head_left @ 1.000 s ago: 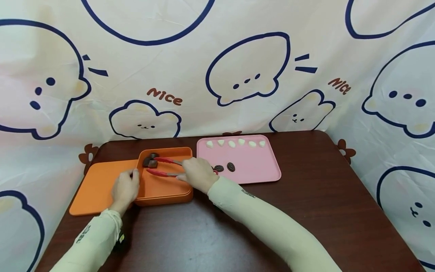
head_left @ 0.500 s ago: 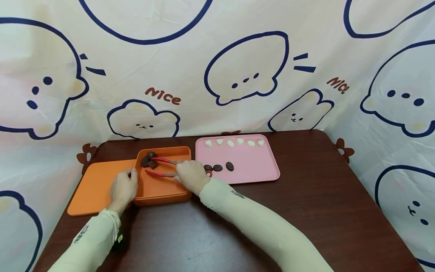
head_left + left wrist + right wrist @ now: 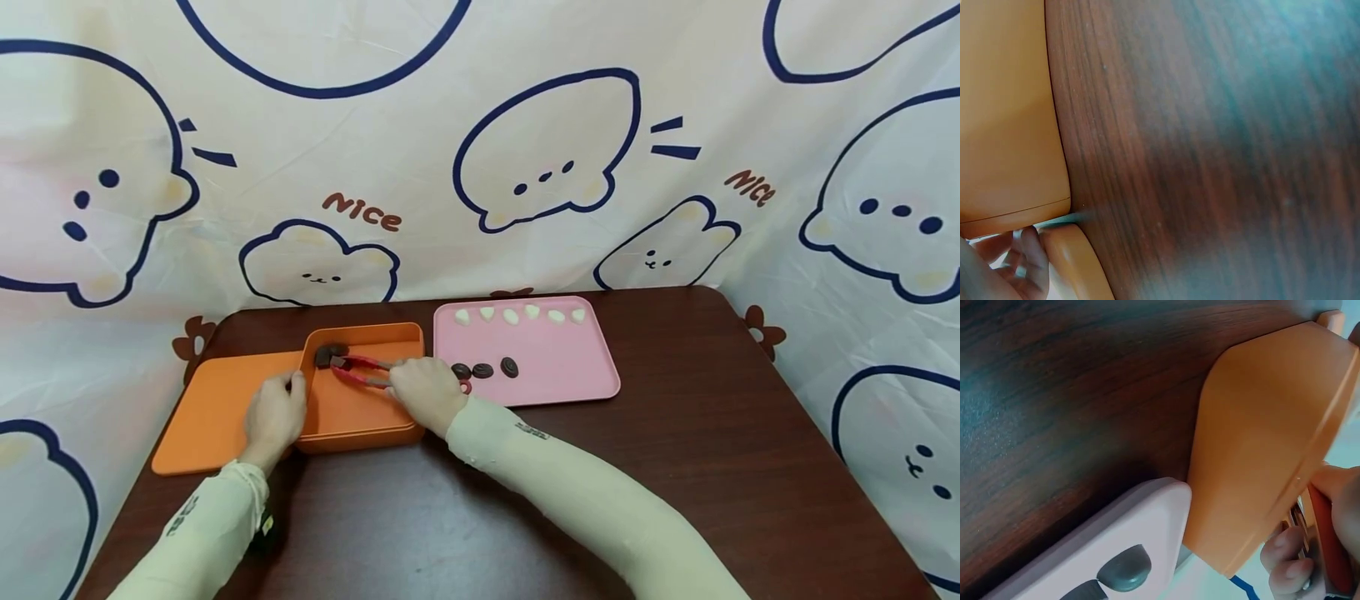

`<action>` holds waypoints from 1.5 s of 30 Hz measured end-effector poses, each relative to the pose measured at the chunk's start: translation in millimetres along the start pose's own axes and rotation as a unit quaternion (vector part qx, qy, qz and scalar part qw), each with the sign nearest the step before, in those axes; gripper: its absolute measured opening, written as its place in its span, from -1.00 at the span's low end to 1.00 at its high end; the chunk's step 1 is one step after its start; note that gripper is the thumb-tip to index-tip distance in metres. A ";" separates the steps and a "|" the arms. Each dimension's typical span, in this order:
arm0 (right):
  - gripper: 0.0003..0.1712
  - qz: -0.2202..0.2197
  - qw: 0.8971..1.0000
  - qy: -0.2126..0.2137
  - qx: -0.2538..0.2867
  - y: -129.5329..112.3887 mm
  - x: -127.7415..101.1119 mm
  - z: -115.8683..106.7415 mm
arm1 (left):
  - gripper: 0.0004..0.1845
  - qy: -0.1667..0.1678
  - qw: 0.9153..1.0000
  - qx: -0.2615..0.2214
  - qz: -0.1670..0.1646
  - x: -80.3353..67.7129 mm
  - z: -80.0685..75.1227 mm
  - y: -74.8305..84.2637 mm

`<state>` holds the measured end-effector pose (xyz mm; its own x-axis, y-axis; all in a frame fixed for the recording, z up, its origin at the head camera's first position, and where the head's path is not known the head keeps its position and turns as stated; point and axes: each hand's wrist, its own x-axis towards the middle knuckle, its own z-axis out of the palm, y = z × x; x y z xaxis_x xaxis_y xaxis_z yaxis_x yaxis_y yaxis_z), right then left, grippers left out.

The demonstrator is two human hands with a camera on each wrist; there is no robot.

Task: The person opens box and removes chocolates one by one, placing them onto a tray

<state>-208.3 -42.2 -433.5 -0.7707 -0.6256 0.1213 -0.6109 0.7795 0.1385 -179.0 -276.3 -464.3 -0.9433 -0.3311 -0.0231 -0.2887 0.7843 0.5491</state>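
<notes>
My right hand [image 3: 427, 387] grips red-tipped tongs [image 3: 364, 377] over the orange box [image 3: 367, 421]. The tong tips have closed around a dark brown block [image 3: 339, 362] that looks like chocolate. More dark blocks [image 3: 324, 357] lie beside it in the box's far left corner. My left hand [image 3: 274, 412] holds the box's left wall at the rim. In the left wrist view, fingers [image 3: 1034, 256] reach up between the box [image 3: 1010, 119] and the orange lid [image 3: 1072, 256]. The right wrist view shows curled fingers [image 3: 1288, 547] beyond the box wall [image 3: 1254, 437].
A pink tray [image 3: 562, 379] sits right of the box. Several white pieces [image 3: 511, 317] line its far edge, and dark oval pieces [image 3: 509, 367] lie in a row near its left side. The orange lid [image 3: 210, 408] lies flat left of the box on the dark wooden table [image 3: 450, 533].
The tongs' spread tips have come together around one dark block, shifting it slightly. My right hand has moved a little left over the second. My left hand has stayed at the box.
</notes>
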 end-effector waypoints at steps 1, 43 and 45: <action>-0.64 0.001 1.000 -0.003 0.004 0.5 -0.8 -2.1 | -0.44 0.001 1.000 0.000 -0.001 0.1 0.3 -0.1; -0.65 0.065 0.987 0.059 0.131 53.4 -74.9 -32.6 | -0.38 -0.006 1.000 -0.002 -0.008 -2.5 1.1 0.0; -0.65 0.073 0.986 0.057 0.138 57.8 -81.0 -33.2 | -0.38 -0.009 1.000 -0.001 -0.008 -2.2 0.7 0.3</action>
<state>-175.3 52.5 -402.8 -0.8380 -0.4938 0.2324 -0.5336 0.8305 -0.1595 -177.1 -274.9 -464.7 -0.9415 -0.3338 -0.0469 -0.3032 0.7779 0.5503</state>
